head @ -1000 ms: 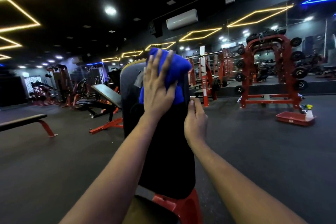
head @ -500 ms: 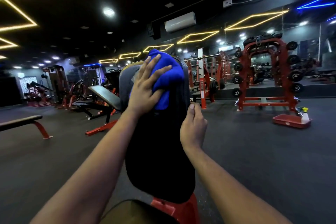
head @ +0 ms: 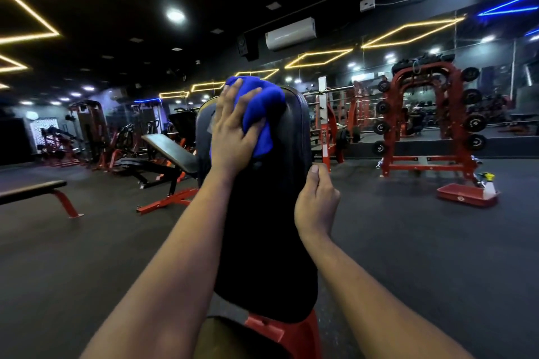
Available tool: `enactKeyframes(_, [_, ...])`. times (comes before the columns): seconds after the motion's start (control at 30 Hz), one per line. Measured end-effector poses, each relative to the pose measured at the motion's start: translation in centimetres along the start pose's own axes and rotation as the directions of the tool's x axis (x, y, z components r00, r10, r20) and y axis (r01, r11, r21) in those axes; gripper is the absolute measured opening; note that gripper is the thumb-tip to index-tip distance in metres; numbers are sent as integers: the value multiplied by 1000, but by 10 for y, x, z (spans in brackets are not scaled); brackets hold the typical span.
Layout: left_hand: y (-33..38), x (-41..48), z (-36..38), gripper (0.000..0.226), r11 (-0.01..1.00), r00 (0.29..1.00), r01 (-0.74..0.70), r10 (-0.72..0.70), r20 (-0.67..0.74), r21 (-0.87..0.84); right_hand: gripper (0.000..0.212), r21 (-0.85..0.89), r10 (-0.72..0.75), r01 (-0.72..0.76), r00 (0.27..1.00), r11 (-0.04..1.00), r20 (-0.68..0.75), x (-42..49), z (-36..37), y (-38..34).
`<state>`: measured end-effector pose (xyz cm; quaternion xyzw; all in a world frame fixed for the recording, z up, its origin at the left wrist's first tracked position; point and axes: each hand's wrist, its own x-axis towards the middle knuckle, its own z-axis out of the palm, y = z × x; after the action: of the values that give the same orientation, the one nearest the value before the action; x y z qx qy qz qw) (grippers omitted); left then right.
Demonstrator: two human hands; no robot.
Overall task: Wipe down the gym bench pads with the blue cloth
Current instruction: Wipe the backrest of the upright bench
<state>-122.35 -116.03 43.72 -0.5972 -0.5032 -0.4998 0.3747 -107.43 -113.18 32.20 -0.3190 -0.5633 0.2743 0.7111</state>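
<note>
The tilted bench pad [head: 262,242] ran lengthwise up and away from the person. The blue cloth [head: 264,114] sat bunched near its top end, most of the pad lying below it. The left grip [head: 233,137] curled over the cloth; the right grip [head: 316,201] clasped the pad's right edge.
</note>
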Motion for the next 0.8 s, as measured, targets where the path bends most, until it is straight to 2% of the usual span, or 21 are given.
enactKeyframes(0.07, [25, -7, 12, 54, 974, 966, 227, -223, -129, 23, 27, -4, -8, 8, 1000, 1000, -13, 0, 1, 0])
enactKeyframes(0.1, [40, -14, 18, 55, 965, 956, 257, -247, -162, 45, 27, -5, -19, 19, 1000, 1000, -18, 1, 3, 1])
enactKeyframes(0.13, [53, -23, 24, 55, 976, 967, 212, -201, -155, 54, 27, -8, -25, 25, 999, 1000, -24, 1, 3, 2])
enactKeyframes(0.2, [55, -37, 24, 55, 999, 998, 29, -27, -58, 32, 28, -18, -22, 21, 1000, 1000, -13, 2, 3, 3])
enactKeyframes(0.27, [30, -32, 11, 57, 990, 990, -138, 139, 25, -17, 28, -25, -12, 12, 1000, 1000, -12, 2, 2, 3])
enactKeyframes(0.3, [17, -28, 6, 57, 986, 985, -167, 167, 45, -9, 29, -29, -16, 16, 1000, 999, -11, 2, 2, 3])
enactKeyframes(0.33, [6, -24, 3, 57, 990, 989, -138, 137, 46, 6, 28, -36, -18, 18, 1000, 999, -11, 2, 1, 2])
enactKeyframes(0.43, [-20, -11, -3, 52, 987, 984, 156, -159, -76, -51, 30, -39, -34, 34, 999, 999, -12, 1, 1, 2])
enactKeyframes(0.5, [-21, -6, -2, 55, 933, 923, 339, -355, -150, -125, 30, -34, -22, 22, 1000, 999, -7, 1, 2, 1])
enactKeyframes(0.57, [-2, -10, 6, 55, 876, 852, 471, -482, -204, -103, 31, -30, -12, 11, 1000, 999, -11, 1, 3, 2])
enactKeyframes(0.6, [12, -17, 11, 54, 877, 850, 476, -479, -219, -72, 30, -33, -8, 8, 1000, 999, -18, 1, 4, 0])
enactKeyframes(0.67, [27, -39, 16, 53, 933, 915, 357, -357, -190, -34, 29, -42, -5, 4, 1000, 999, -18, 2, 3, 0])
enactKeyframes(0.73, [10, -50, 9, 54, 979, 975, 197, -200, -92, -44, 30, -31, 1, -1, 1000, 1000, -1, 2, 1, 1])
enactKeyframes(0.8, [-19, -49, -3, 54, 990, 992, 123, -126, -29, -66, 34, -27, -2, 3, 1000, 1000, 26, 7, -1, -7])
